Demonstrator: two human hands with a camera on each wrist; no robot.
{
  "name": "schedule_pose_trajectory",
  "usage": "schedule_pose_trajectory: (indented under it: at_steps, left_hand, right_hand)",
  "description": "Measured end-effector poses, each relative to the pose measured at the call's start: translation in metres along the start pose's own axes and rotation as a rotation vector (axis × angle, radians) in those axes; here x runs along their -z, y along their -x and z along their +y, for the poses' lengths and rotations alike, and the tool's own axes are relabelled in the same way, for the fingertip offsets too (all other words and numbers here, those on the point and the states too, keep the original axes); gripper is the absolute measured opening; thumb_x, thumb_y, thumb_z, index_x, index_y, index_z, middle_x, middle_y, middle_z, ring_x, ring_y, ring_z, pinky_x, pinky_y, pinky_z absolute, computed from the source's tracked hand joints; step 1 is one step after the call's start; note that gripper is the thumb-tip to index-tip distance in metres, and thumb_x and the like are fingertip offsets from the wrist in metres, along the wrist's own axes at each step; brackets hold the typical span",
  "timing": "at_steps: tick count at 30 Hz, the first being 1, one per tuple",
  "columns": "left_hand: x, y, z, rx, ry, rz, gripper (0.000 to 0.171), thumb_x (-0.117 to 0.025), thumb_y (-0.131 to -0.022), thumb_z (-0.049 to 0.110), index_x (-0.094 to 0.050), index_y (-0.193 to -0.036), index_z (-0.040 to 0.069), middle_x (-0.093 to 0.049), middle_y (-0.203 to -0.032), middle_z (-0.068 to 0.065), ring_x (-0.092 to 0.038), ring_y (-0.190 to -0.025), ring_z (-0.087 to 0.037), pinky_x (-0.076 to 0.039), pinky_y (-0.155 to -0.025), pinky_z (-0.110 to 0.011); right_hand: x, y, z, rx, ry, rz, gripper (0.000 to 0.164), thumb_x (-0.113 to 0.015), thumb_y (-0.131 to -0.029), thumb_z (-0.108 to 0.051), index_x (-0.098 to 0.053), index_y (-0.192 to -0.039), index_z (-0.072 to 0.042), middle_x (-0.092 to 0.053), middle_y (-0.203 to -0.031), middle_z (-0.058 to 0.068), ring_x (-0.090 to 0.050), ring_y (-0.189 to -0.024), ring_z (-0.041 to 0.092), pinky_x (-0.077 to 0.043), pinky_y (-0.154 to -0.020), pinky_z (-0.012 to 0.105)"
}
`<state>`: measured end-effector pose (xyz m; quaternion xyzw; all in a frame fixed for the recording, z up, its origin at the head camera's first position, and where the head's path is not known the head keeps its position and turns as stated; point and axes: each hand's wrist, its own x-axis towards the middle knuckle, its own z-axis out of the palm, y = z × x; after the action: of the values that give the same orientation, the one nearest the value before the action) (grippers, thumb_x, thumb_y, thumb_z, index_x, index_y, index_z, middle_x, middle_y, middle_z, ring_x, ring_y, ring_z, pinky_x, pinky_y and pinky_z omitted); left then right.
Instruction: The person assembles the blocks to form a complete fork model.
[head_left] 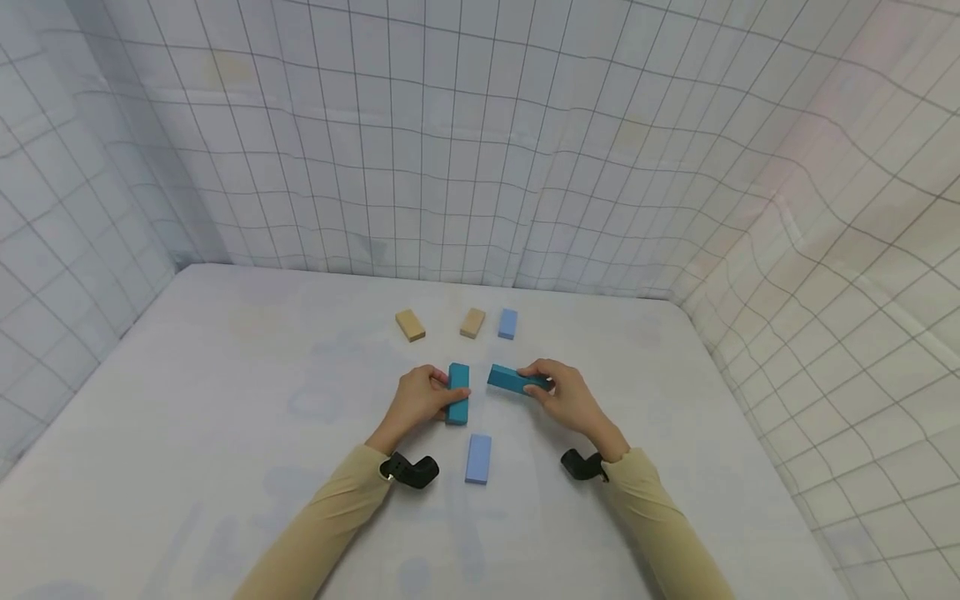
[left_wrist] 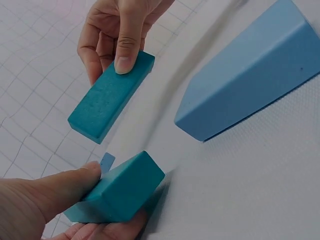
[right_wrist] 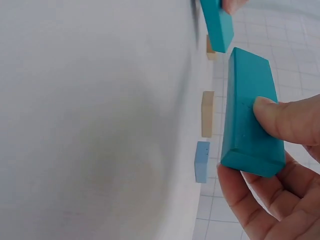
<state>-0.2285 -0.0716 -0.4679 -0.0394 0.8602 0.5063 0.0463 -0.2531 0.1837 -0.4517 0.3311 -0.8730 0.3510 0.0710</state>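
Note:
My left hand [head_left: 420,395] grips a teal block [head_left: 458,393], its thumb across the top and fingers along the far side and beneath. In the left wrist view that block [left_wrist: 120,192] appears held just off the white surface. My right hand [head_left: 567,395] pinches a second teal block [head_left: 510,379] near one end, thumb on one face and fingers on the other. This one points leftward toward the first, and a small gap separates the two. Between the forearms a light blue block [head_left: 478,459] lies flat on the table, touched by neither hand.
Beyond the hands lie a yellow-tan block [head_left: 410,325], a beige block [head_left: 472,322] and a smaller-looking light blue block [head_left: 507,323]. A white cloth covers the table [head_left: 247,400]. Grid-patterned curtains [head_left: 450,150] enclose the back and both sides.

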Motion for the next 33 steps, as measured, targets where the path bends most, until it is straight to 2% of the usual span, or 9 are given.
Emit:
schedule_pose_trajectory:
  at_steps: [4,10,17,21,27,33]
  left_hand:
    - [0.0,0.0,0.001,0.002,-0.019,-0.013,0.041,-0.079,-0.078,0.026,-0.061,-0.1,-0.003,-0.064,-0.079,-0.007,-0.06,-0.067,-0.016,-0.05,-0.062,-0.029]
    - [-0.002,0.003,0.002,0.0,-0.03,-0.008,0.041,-0.079,-0.078,0.027,-0.062,-0.099,-0.003,-0.066,-0.078,-0.006,-0.061,-0.068,-0.016,-0.05,-0.064,-0.031]
    - [-0.004,0.004,0.002,0.013,-0.062,-0.017,0.043,-0.078,-0.08,0.029,-0.062,-0.105,-0.003,-0.059,-0.053,-0.003,-0.055,-0.039,-0.01,-0.043,-0.047,-0.021]
    - [-0.003,0.007,0.001,-0.001,-0.053,-0.012,0.042,-0.077,-0.081,0.026,-0.061,-0.105,-0.004,-0.058,-0.051,-0.003,-0.055,-0.037,-0.01,-0.041,-0.041,-0.02]
    - [-0.003,0.008,-0.002,-0.056,-0.009,0.015,0.036,-0.078,-0.081,0.02,-0.062,-0.101,-0.005,-0.059,-0.053,-0.002,-0.055,-0.037,-0.01,-0.044,-0.04,-0.021]
    - [-0.006,0.008,-0.009,-0.113,0.092,0.062,0.031,-0.079,-0.079,0.016,-0.065,-0.098,-0.005,-0.063,-0.061,-0.002,-0.058,-0.04,-0.013,-0.05,-0.044,-0.026]
  right_hand:
    - [0.002,-0.003,-0.004,-0.02,-0.047,0.04,0.018,-0.07,-0.085,-0.001,-0.068,-0.101,-0.007,-0.068,-0.103,0.003,-0.06,-0.086,0.014,-0.05,-0.069,0.031]
    - [0.0,-0.005,-0.005,-0.058,-0.078,0.059,0.017,-0.071,-0.085,-0.003,-0.068,-0.1,-0.007,-0.068,-0.102,0.004,-0.061,-0.086,0.015,-0.051,-0.07,0.031]
    - [-0.002,-0.009,-0.008,-0.074,-0.106,0.071,0.015,-0.071,-0.085,-0.004,-0.069,-0.1,-0.007,-0.068,-0.1,0.004,-0.061,-0.086,0.017,-0.051,-0.07,0.032]
    - [-0.006,-0.014,-0.009,-0.066,-0.114,0.082,0.015,-0.07,-0.086,-0.004,-0.069,-0.101,-0.007,-0.068,-0.1,0.003,-0.06,-0.085,0.017,-0.051,-0.069,0.032]
    - [-0.011,-0.026,-0.01,-0.068,-0.123,0.06,0.015,-0.07,-0.086,-0.003,-0.068,-0.101,-0.007,-0.068,-0.101,0.004,-0.06,-0.086,0.017,-0.05,-0.069,0.033]
    - [-0.019,-0.041,-0.008,-0.068,-0.121,0.035,0.014,-0.069,-0.087,-0.006,-0.068,-0.101,-0.007,-0.068,-0.101,0.003,-0.06,-0.087,0.015,-0.05,-0.07,0.032]
